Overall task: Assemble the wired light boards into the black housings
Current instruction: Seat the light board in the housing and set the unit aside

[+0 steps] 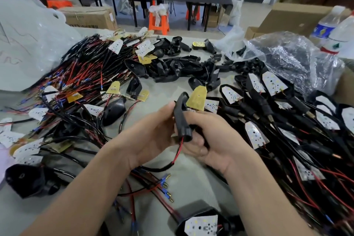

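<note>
Between my two hands stands a black housing (181,116), edge-on and upright. A light board (198,98) with its yellow back towards me sticks out at the housing's top right. Red and black wires (177,154) leave the stem at the bottom. My left hand (151,136) grips the housing from the left. My right hand (208,136) is curled round the stem and lower body from the right.
Wired boards (80,74) are heaped at the left, empty black housings (178,65) in the middle, assembled units (277,113) at the right. One assembled unit (201,224) lies at the near edge. Plastic bags (291,57), water bottles (325,25), people at far tables.
</note>
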Available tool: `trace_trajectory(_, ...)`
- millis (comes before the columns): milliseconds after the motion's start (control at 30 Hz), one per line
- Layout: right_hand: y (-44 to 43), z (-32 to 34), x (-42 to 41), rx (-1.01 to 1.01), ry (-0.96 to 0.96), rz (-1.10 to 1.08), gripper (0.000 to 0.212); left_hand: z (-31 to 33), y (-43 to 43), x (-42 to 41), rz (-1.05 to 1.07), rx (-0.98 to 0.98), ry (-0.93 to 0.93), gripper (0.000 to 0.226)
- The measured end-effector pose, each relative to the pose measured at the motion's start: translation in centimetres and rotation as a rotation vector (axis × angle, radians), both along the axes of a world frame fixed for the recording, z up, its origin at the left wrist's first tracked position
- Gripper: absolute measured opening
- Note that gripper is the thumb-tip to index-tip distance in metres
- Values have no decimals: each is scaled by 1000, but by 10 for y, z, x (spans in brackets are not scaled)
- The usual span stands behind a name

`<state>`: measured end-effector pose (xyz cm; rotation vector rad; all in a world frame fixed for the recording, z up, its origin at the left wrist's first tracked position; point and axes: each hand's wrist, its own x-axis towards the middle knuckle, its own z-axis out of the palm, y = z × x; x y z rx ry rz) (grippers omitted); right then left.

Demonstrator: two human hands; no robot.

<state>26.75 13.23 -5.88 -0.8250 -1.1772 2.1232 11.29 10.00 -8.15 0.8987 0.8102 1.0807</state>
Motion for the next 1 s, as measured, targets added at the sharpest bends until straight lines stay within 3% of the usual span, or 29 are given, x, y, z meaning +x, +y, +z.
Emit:
trace_trajectory(167,1,-8,-4,173,-190,-175,20,6,1,-12,91,122,-58,48)
trace_trajectory(233,0,-9,-5,147,-112,-182,21,7,2,-15,108,135,-75,38)
trace_trajectory(333,-3,-6,-5,38,32,-116,29,6,4,-17,144,102,-113,52)
trace_trajectory(400,-2,-6,-3,46,6,-133,31,3,6,-21,205,98,-138,52)
trace_trajectory(500,1,-5,0,71,17,-282,18,3,11,-26,351,85,-203,42)
trace_trajectory(567,4,-2,3,96,91,-412,24,5,12,-29,445,69,-293,42)
trace_trajectory(700,8,4,7,321,89,-518,22,8,11,-26,523,53,-414,59)
trace_trajectory(867,9,10,20,637,153,-598,20,9,7,-29,354,146,-485,67)
trace_trajectory(933,10,10,27,745,66,-628,20,7,4,-34,243,180,-470,71)
trace_trajectory(1000,12,7,30,858,-130,-665,21,3,5,-37,214,168,-302,67)
